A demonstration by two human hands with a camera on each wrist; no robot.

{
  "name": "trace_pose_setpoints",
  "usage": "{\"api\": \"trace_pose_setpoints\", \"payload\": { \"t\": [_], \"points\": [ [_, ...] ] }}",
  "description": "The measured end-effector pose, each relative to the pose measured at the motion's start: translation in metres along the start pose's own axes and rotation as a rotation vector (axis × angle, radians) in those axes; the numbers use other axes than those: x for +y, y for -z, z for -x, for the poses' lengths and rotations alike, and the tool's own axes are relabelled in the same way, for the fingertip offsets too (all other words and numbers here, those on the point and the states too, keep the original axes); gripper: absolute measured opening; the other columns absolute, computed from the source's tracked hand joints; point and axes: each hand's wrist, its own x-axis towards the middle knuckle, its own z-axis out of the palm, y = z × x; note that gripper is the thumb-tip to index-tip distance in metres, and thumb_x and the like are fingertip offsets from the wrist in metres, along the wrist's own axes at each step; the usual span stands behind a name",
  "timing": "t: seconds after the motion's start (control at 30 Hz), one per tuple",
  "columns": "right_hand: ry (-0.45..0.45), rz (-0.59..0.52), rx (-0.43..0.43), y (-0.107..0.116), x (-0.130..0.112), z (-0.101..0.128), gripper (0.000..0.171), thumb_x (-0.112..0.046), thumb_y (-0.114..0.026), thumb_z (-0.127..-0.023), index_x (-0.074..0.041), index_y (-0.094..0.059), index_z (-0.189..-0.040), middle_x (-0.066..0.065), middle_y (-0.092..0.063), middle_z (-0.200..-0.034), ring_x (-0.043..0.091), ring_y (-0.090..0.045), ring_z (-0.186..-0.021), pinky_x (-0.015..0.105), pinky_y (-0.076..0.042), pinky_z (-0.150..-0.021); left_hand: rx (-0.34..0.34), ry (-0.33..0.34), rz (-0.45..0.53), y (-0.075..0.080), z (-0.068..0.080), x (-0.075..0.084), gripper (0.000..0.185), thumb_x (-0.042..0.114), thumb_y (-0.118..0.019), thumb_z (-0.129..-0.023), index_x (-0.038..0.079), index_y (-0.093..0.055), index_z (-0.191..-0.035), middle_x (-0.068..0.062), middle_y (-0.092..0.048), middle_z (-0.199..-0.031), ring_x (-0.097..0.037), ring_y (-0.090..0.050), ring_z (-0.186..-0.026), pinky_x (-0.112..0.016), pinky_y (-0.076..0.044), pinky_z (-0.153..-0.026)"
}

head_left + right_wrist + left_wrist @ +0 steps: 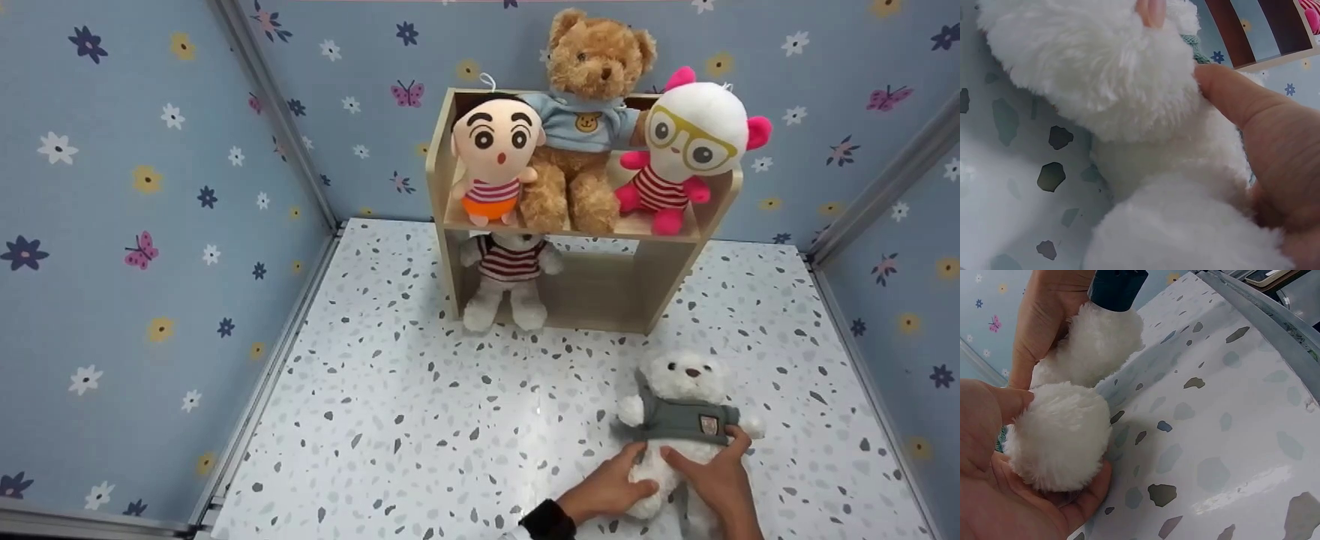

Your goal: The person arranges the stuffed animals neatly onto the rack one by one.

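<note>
Near the front edge of the speckled surface (420,420), the left hand (607,491) and right hand (716,480) both grip the white bear (679,420) around its body, fingers curled, holding it upright.

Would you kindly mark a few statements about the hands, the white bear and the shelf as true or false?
1. Both hands, left hand and right hand, hold the white bear. True.
2. The white bear wears a red striped top. False: it wears a grey top.
3. Three plush toys sit on the upper level of the wooden shelf. True.
4. The brown bear stands on the floor. False: it sits on the upper level.
5. The shelf's lower compartment is empty. False: a striped plush stands there.
</note>
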Motion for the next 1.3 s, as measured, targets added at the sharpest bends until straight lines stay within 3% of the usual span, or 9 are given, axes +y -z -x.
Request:
{"api": "trace_pose_setpoints", "payload": {
  "t": [0.17, 0.43, 0.8, 1.03, 1.3],
  "points": [
    [0.016, -0.031, 0.037, -0.004, 0.002, 0.002, 0.13, -0.068, -0.073, -0.067, -0.011, 0.016, -0.142, 0.048, -0.03, -0.134, 0.057, -0.037, -0.124, 0.062, -0.032, -0.102, 0.026, 0.022, 0.024, -0.002, 0.002, 0.001, 0.057, 0.031, -0.064, -0.089, 0.029, -0.04, -0.141, 0.0, -0.051, -0.142, -0.008, -0.049, -0.126, -0.027, -0.039, -0.106],
    [0.049, -0.08, 0.087, -0.009, 0.004, 0.004, 0.13, -0.064, -0.076, -0.067, -0.012, 0.015, -0.143, 0.048, -0.028, -0.137, 0.056, -0.034, -0.126, 0.063, -0.028, -0.106, 0.037, -0.011, 0.038, -0.002, 0.003, 0.0, 0.059, 0.029, -0.064, -0.09, 0.028, -0.039, -0.143, 0.002, -0.049, -0.144, -0.012, -0.046, -0.132, -0.031, -0.037, -0.109],
    [0.044, -0.083, 0.097, -0.01, 0.006, 0.005, 0.132, -0.066, -0.075, -0.066, -0.013, 0.017, -0.144, 0.048, -0.029, -0.137, 0.055, -0.035, -0.126, 0.062, -0.029, -0.105, 0.049, -0.018, 0.033, -0.004, 0.005, 0.001, 0.06, 0.029, -0.064, -0.089, 0.029, -0.038, -0.144, 0.002, -0.049, -0.144, -0.012, -0.045, -0.133, -0.032, -0.036, -0.11],
    [0.042, -0.11, 0.112, -0.012, 0.005, 0.007, 0.13, -0.065, -0.075, -0.067, -0.017, 0.017, -0.144, 0.047, -0.035, -0.132, 0.055, -0.042, -0.12, 0.06, -0.036, -0.097, 0.066, -0.006, 0.031, -0.004, 0.007, 0.004, 0.062, 0.026, -0.065, -0.089, 0.028, -0.038, -0.145, 0.0, -0.048, -0.145, -0.013, -0.044, -0.134, -0.032, -0.036, -0.11],
    [0.04, -0.105, 0.129, -0.014, 0.003, 0.007, 0.131, -0.066, -0.075, -0.066, -0.017, 0.016, -0.145, 0.047, -0.035, -0.133, 0.055, -0.04, -0.121, 0.062, -0.033, -0.099, 0.101, -0.017, -0.003, -0.002, 0.008, 0.005, 0.063, 0.026, -0.065, -0.089, 0.029, -0.038, -0.145, 0.002, -0.048, -0.145, -0.013, -0.045, -0.134, -0.032, -0.036, -0.111]
  ]
}}
